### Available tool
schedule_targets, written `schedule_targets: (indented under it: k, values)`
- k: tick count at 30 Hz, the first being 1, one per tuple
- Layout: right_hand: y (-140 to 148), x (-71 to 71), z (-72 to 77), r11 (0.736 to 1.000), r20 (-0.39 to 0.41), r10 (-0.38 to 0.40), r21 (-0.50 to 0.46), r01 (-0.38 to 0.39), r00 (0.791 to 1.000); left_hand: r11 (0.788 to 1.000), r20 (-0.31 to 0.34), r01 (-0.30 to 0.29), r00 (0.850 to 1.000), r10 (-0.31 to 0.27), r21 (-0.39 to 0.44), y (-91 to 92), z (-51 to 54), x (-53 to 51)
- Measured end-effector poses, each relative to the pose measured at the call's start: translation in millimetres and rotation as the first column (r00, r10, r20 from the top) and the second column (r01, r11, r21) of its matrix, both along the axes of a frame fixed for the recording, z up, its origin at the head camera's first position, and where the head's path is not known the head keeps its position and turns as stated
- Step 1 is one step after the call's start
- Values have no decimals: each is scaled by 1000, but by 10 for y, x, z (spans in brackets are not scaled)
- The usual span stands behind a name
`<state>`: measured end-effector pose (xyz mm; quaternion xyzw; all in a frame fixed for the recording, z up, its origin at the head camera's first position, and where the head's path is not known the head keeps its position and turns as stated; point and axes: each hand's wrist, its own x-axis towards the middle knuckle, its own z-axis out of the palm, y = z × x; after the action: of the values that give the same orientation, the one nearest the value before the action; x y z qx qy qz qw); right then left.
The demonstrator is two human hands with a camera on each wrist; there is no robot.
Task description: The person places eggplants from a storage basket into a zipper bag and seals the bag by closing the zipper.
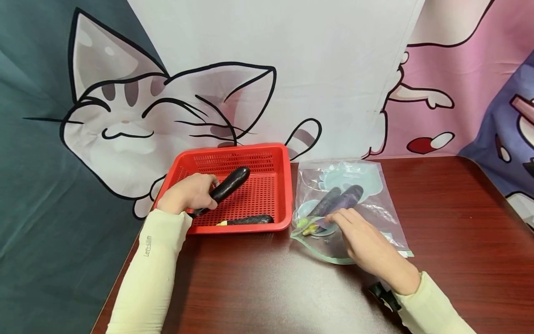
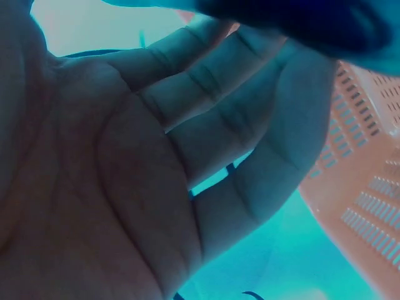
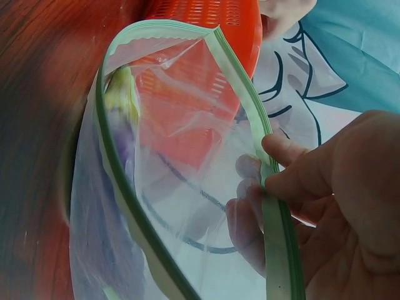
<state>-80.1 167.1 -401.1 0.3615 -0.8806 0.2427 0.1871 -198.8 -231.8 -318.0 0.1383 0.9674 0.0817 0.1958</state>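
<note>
My left hand grips a dark eggplant, which it holds tilted above the red basket. A blurred dark shape, the held eggplant, crosses the top of the left wrist view. Along the basket's near side lies another eggplant. To the right, my right hand pinches the green zip edge of a clear zip bag. The bag's mouth gapes open in the right wrist view. Inside the bag lie two purple eggplants, their pale stem ends toward the opening.
The basket and bag stand side by side on a reddish-brown wooden table. Behind them hangs a cloth backdrop with cartoon cats. A black strap is at my right wrist.
</note>
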Motion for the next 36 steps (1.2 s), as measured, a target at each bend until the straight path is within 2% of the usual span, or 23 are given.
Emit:
schedule_targets:
  k: [10, 20, 25, 31, 36]
  values:
    - [-11, 0, -10, 1000, 0, 4, -8, -4, 1000, 995, -67, -38, 997, 44, 94, 60, 11, 199]
    - [-8, 3, -20, 1000, 10, 0, 0, 0, 1000, 983, -116, -48, 991, 69, 178, 140, -36, 396]
    - [-11, 2, -20, 1000, 15, -2, 3, 2, 1000, 976, -139, -35, 988, 66, 215, 210, -47, 493]
    - [-6, -6, -19, 1000, 4, 3, -2, -3, 1000, 970, -204, -32, 975, 82, 240, 275, -39, 586]
    - [-2, -7, -16, 1000, 4, 0, -7, 0, 1000, 966, -270, -5, 960, 77, 259, 334, -16, 709]
